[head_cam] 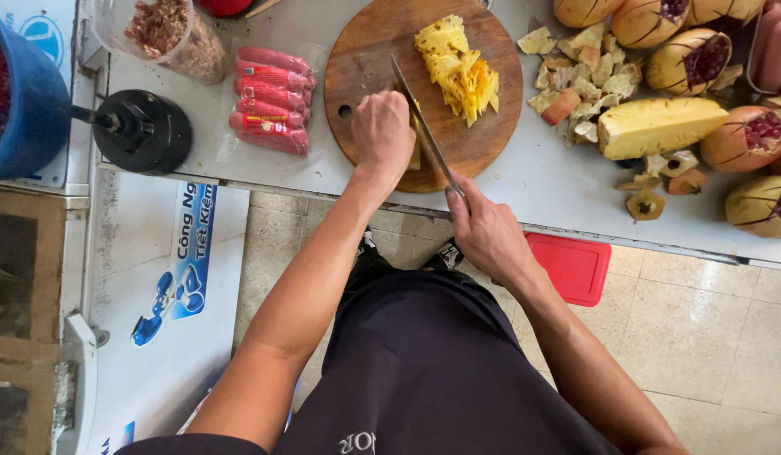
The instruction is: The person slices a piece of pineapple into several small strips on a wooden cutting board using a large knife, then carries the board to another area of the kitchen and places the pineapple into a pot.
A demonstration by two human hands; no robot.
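Observation:
My left hand [382, 131] is closed over a yellow pineapple piece [415, 143] on a round wooden cutting board [369, 50]. My right hand [483, 227] grips the handle of a long knife [420, 122], whose blade lies across the board beside the left hand and the piece. A pile of cut yellow pineapple strips [458, 67] lies at the board's far side.
A peeled pineapple chunk [656, 126] and rind scraps [580, 84] lie to the right, with cut-open fruits [689, 63]. A pack of red sausages [272, 99], a black lid [146, 131], a blue tub [24, 101] and a clear container [175, 34] sit left. A red mat [571, 265] lies on the tiled floor.

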